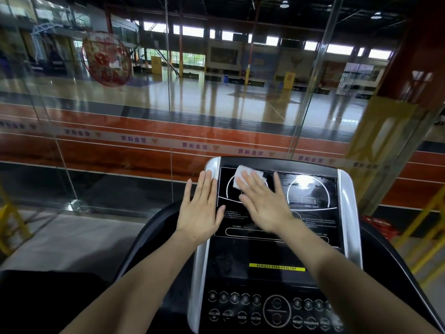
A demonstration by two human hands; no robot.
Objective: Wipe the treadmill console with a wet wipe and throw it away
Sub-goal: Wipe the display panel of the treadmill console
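The treadmill console [313,196] is a black display panel in a silver frame, low in the middle of the head view. A white wet wipe [240,174] lies flat on the upper left of the display. My right hand [265,201] presses on the wipe with flat, spread fingers, covering its lower part. My left hand [199,208] rests open and flat on the console's left silver edge, holding nothing.
A button panel [265,312] with round keys sits below the display, under a yellow strip [277,266]. A glass wall [168,116] stands right behind the console, with a sports hall beyond. Yellow metal frames [421,237] stand at the right.
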